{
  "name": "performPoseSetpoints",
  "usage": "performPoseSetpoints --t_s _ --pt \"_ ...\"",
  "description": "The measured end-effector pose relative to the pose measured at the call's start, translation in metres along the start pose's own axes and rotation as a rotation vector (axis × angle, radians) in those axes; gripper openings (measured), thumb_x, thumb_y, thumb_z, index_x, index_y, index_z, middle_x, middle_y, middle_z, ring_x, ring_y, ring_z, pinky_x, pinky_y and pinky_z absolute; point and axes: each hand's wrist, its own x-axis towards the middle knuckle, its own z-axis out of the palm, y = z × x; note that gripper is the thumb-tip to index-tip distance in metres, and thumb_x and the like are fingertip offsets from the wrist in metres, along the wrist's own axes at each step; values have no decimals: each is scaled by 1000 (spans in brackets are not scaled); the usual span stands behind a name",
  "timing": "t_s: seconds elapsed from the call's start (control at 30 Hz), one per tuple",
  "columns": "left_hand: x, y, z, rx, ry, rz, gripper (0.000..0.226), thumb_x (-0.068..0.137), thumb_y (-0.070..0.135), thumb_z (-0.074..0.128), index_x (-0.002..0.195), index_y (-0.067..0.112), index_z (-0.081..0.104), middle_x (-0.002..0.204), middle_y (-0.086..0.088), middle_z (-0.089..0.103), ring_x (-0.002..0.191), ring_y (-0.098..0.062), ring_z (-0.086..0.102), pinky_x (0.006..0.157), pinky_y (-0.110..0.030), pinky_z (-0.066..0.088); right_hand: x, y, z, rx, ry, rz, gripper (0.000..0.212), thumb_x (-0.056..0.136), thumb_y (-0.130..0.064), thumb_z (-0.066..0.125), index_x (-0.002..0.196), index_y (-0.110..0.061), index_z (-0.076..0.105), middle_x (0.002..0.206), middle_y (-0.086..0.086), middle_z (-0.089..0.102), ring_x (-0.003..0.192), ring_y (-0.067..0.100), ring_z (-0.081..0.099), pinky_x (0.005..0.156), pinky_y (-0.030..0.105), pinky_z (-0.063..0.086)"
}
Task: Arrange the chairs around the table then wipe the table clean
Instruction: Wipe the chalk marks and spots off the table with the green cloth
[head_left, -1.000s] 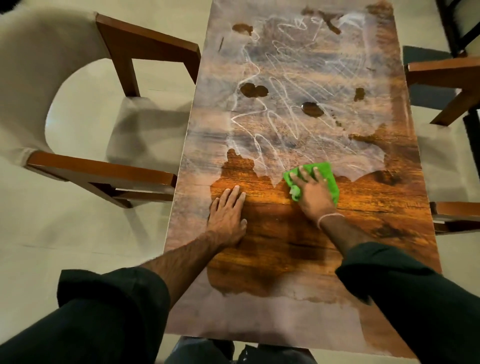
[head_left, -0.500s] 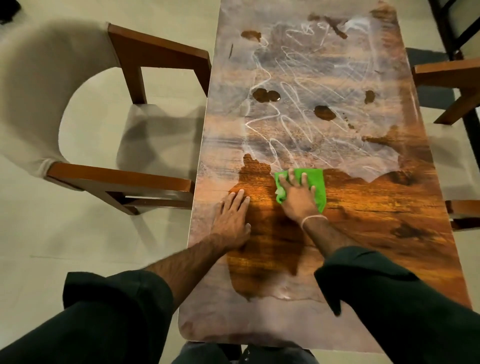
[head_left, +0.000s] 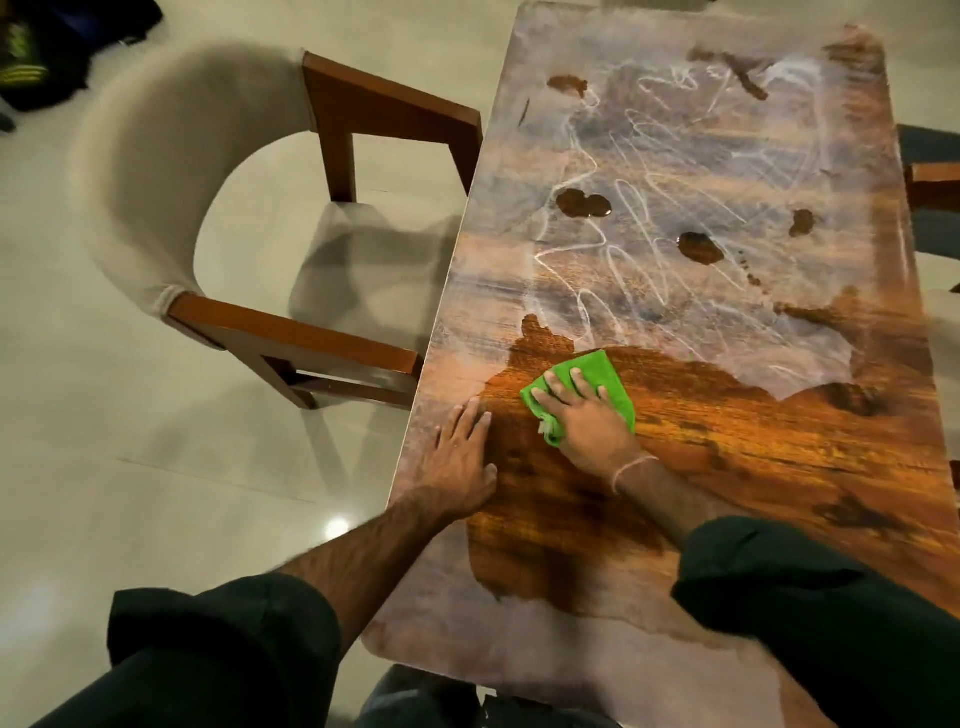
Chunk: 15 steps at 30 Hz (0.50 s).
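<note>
Pressing flat with straight fingers, the right hand (head_left: 587, 421) holds the green cloth (head_left: 597, 376) against the wooden worktop (head_left: 727, 441) beside its left edge. The left hand (head_left: 462, 457) rests open, palm down, just beside it. A chair (head_left: 332, 322) stands left.

— Is the light strong here?
— No, it is warm and rather dim. One small white glare sits on the glossy floor (head_left: 336, 527), and the wet part of the table (head_left: 727, 431) shines orange.
— And the sharpness?
— The chair (head_left: 130, 171) back is smeared by motion blur, and soft shadows lie on its seat. The wide lens bends the table edges.
</note>
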Motion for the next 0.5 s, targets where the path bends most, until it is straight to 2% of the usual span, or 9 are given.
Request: performPoseSetpoints --t_s 0.03,0.1,0.17,0.2,0.3,0.37,0.4,0.5 --pt "-3 -3 1 -10 -2 -6 77 100 39 43 162 17 3 169 -2 -10 155 -22 -11 126 -49 2 3 9 -2 6 7 15 62 101 -33 43 156 -32 17 165 -3 2 151 31 0 120 56 13" --pt "-7 -10 5 -6 8 2 78 100 42 41 162 20 -1 169 -1 -11 155 -21 -12 126 -48 0 10 15 -7 93 33 199 60 100 -31 45 156 -29 21 165 -1 6 151 33 2 119 58 14" --pt "-10 -16 8 16 32 5 76 100 44 40 162 21 1 169 -1 -9 155 -20 -10 124 -46 -1 13 -8 -5 146 68 330 62 98 -32 47 155 -25 23 165 2 7 150 37 2 117 61 14" --pt "-11 -17 7 19 35 -2 74 101 44 40 162 21 3 169 -1 -8 155 -20 -9 124 -46 -1 11 -26 0 120 68 286 65 98 -33 49 155 -25 21 165 3 5 150 38 1 117 63 14" --pt "-13 -20 1 28 20 -19 75 101 44 44 161 19 7 169 -2 -7 155 -22 -7 125 -47 1 -11 -54 19 -25 -35 -37 71 96 -31 52 157 -31 14 166 -2 -2 151 34 -5 118 60 9" --pt "-15 -25 -4 16 6 -11 77 100 43 46 161 17 7 169 -2 -7 155 -23 -7 124 -46 0 -16 -41 15 -35 -48 -95 69 96 -28 51 156 -35 18 165 -6 2 152 28 -3 119 55 10" --pt "-16 -28 -7 4 -3 -3 77 100 41 47 161 16 7 169 -3 -7 155 -23 -8 124 -45 0 -11 -35 11 -3 -23 -40 66 97 -28 50 155 -35 20 165 -6 4 152 28 -1 120 54 12" --pt "-16 -41 -14 -4 -24 41 78 99 37 49 161 16 6 169 -1 -8 155 -23 -8 124 -46 3 11 -47 3 152 31 316 64 97 -29 47 156 -28 22 166 -2 5 151 33 -1 118 60 13"
